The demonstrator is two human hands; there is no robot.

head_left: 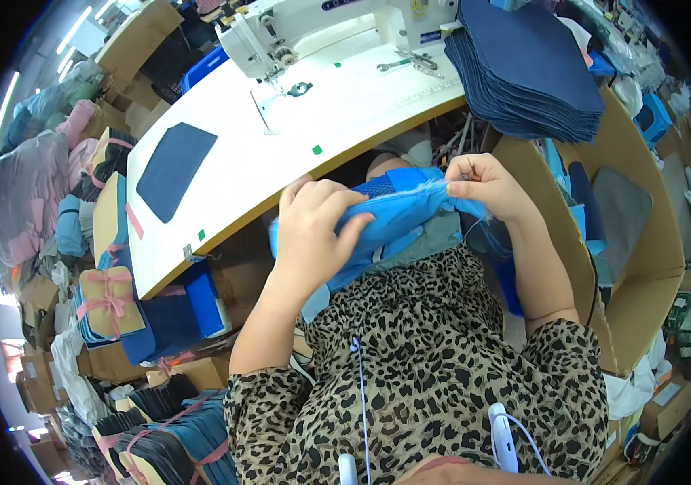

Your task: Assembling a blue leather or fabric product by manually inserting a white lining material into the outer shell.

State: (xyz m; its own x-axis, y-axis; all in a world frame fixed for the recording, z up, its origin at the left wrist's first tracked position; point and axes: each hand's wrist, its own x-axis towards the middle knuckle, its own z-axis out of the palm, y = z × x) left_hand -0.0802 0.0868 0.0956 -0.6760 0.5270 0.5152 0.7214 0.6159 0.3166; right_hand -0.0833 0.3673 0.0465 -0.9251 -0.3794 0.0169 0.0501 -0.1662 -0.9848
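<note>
A bright blue fabric piece [398, 220] with a frayed, whitish upper edge is stretched between my hands, above my lap. At its left end my left hand [317, 222] is closed on it, fingers over the far side and thumb on the near side. My right hand [487, 186] pinches the frayed edge at the right end, where loose threads hang. Dark blue mesh shows behind that edge, and a grey-green cloth [422, 241] lies under the blue piece. The table's front edge is just beyond my hands.
A sewing machine [337, 36] stands on the white table [281, 153], with a wrench [394, 65] beside it. One navy panel [175, 171] lies at left; a tall stack of navy panels [523, 73] sits at right. An open cardboard box [644, 303] and tied bundles [111, 303] flank me.
</note>
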